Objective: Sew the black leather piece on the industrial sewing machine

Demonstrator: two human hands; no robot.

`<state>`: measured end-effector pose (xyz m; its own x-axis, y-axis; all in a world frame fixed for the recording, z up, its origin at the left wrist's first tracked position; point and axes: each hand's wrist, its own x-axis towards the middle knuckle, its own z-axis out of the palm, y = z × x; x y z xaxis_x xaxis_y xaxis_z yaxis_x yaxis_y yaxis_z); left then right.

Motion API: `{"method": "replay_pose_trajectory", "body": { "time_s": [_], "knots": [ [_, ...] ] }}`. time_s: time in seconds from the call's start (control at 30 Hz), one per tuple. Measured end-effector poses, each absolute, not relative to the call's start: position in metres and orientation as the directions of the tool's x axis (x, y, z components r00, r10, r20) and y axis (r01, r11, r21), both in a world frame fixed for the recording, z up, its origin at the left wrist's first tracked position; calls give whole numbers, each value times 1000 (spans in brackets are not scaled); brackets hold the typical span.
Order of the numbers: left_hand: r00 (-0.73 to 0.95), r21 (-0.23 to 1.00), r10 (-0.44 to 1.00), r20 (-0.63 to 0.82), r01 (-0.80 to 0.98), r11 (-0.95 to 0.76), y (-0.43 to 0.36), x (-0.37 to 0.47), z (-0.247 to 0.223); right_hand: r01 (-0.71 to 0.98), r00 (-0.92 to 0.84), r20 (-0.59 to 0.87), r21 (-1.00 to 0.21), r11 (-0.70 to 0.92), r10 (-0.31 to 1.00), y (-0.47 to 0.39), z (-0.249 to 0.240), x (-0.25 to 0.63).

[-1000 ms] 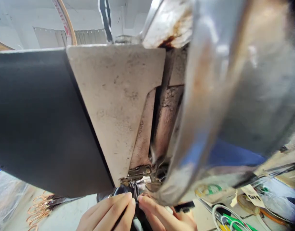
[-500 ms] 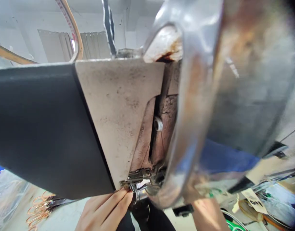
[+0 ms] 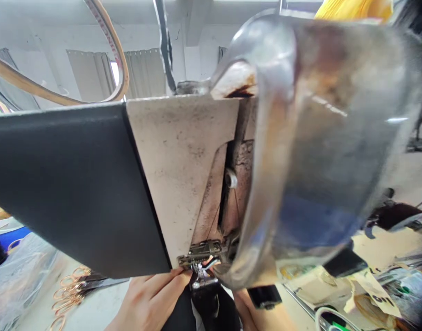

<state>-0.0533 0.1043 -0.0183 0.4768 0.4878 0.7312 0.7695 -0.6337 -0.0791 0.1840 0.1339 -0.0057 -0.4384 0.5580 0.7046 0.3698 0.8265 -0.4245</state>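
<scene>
The black material (image 3: 183, 312) lies under the presser foot (image 3: 199, 271) of the sewing machine (image 3: 176, 156), at the bottom middle of the view, between the two hands. It is judged to be soft, thin and light, likely to fold or slide if it is pushed from one side only; it is best taken flat near its edges, just beside the foot and clear of the needle. The left hand (image 3: 147, 299) is seen with its fingertips (image 3: 181, 274) pinched together at the foot, touching the material's upper edge; what is nipped between them is too small to tell. Of the right hand (image 3: 255, 312) only the wrist and heel are shown below the machine's blurred metal wheel (image 3: 310, 151), so whether it is clenched or released cannot be told. A bundle of copper-coloured rings (image 3: 68, 294) lies on the table (image 3: 104, 303) to the left.

Compared with a second ago, the right hand's fingers are no longer seen meeting the left's at the foot; they have been drawn under the wheel. The view has been tilted upward, so that more of the ceiling and a yellow cone (image 3: 352, 9) are shown.
</scene>
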Motion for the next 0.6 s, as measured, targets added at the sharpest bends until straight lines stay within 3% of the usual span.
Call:
{"method": "replay_pose_trajectory", "body": {
  "time_s": [0.13,0.3,0.43,0.53,0.6],
  "knots": [
    [460,-136,401,792,774,-619,102,-42,4,295,-523,684,-415,860,509,135,2,188],
    [475,-148,352,806,739,-657,105,-33,17,384,-519,666,-377,843,535,137,1,187],
    [444,-89,393,805,746,-660,103,-35,15,413,-518,623,-418,809,586,129,2,191],
    [271,114,538,798,808,-577,93,-49,1,266,-465,678,-507,820,569,124,10,211],
    [-6,453,708,706,772,-446,88,-61,-10,109,-481,707,-538,836,518,126,13,229]
  ]
}}
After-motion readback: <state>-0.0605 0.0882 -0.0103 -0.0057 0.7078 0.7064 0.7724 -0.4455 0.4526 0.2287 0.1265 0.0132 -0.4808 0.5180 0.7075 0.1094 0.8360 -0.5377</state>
